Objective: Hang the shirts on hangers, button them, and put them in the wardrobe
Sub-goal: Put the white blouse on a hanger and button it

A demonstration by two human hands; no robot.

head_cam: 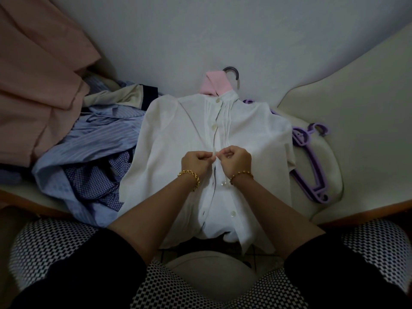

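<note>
Looking down through the head camera, I see the white shirt lying flat, front up, right under the left hand and right hand. The two hands almost touch at its middle, each pinching one front edge.

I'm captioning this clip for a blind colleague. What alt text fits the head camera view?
Left hand and right hand pinch the front edges of a white shirt at mid-chest, as if buttoning it; a grey hanger hook shows above its collar. Blue shirts lie heaped on the left, purple hangers on the right.
</note>
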